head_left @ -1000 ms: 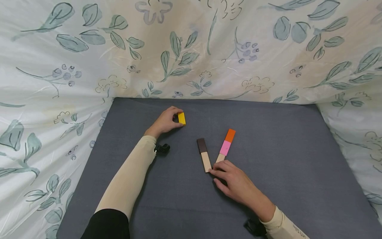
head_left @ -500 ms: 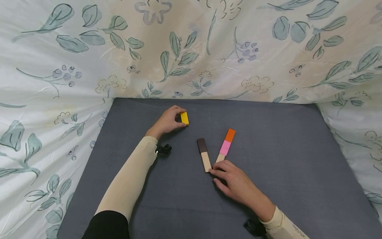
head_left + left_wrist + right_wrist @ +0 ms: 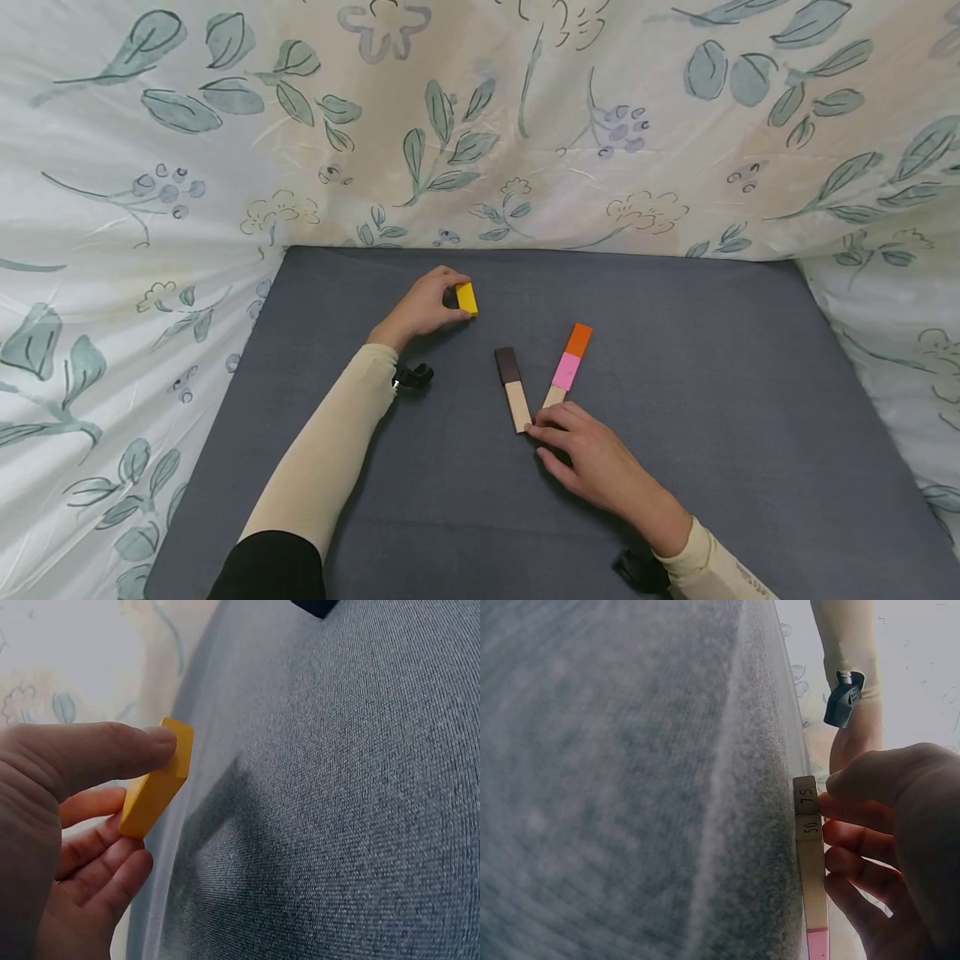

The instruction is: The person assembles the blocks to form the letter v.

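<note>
In the head view, my left hand (image 3: pixel 426 304) pinches a yellow block (image 3: pixel 467 298) between thumb and fingers. The left wrist view shows that block (image 3: pixel 156 793) tilted, its shadow on the cloth. Fingertips of my right hand (image 3: pixel 596 458) rest at the near ends of two block rows forming a V. One row has a dark brown block (image 3: pixel 507 365) and a pale wooden block (image 3: pixel 517 407). The other has an orange block (image 3: pixel 578 340), a pink block (image 3: pixel 566 372) and a wooden block (image 3: pixel 554 396), partly hidden by my fingers. End faces read "75" (image 3: pixel 805 795) and "50" (image 3: pixel 808 827).
A dark grey cloth (image 3: pixel 712 400) covers the table. White leaf-patterned fabric (image 3: pixel 480 125) stands along the back and both sides. Each wrist wears a small black camera, such as the left wrist camera (image 3: pixel 412 377).
My left hand has shifted slightly to the right with the yellow block. The right hand and the two block rows stay where they were.
</note>
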`<state>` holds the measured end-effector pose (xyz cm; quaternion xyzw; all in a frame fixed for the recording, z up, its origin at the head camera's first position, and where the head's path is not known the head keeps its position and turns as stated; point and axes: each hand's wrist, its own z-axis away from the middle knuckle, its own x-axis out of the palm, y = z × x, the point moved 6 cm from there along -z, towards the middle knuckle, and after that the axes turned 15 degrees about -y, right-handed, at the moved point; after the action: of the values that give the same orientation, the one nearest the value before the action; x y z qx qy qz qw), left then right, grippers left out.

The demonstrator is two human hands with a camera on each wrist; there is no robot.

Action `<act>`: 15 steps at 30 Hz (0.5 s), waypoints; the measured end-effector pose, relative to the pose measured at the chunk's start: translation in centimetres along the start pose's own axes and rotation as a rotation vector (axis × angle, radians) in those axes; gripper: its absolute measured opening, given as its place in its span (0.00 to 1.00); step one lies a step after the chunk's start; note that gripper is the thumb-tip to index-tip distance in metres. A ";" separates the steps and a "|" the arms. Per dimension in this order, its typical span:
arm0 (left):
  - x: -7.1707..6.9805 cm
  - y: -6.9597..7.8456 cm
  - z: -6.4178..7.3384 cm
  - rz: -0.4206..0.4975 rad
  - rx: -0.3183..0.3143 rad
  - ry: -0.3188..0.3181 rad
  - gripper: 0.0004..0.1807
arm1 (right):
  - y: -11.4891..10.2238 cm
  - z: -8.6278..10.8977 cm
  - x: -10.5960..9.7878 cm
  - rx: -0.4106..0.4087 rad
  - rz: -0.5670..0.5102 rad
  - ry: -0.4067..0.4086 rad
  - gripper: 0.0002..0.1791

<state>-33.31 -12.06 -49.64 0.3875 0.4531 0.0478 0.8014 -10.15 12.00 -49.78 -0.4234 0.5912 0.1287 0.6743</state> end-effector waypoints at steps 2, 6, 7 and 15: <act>0.1 0.0 0.0 -0.004 -0.001 0.002 0.36 | 0.0 0.0 0.0 -0.003 -0.001 0.000 0.17; 0.1 0.4 0.1 -0.005 0.002 0.000 0.36 | 0.0 0.0 0.0 -0.003 0.000 0.001 0.17; 0.1 0.5 0.1 -0.005 0.005 -0.001 0.36 | 0.0 0.0 0.0 -0.003 0.000 0.000 0.17; 0.5 1.1 0.1 -0.005 0.019 -0.004 0.36 | 0.0 0.0 0.0 -0.004 0.006 0.003 0.17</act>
<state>-32.68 -11.14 -49.19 0.3940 0.4529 0.0404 0.7988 -10.16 12.05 -49.79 -0.4231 0.5932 0.1311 0.6722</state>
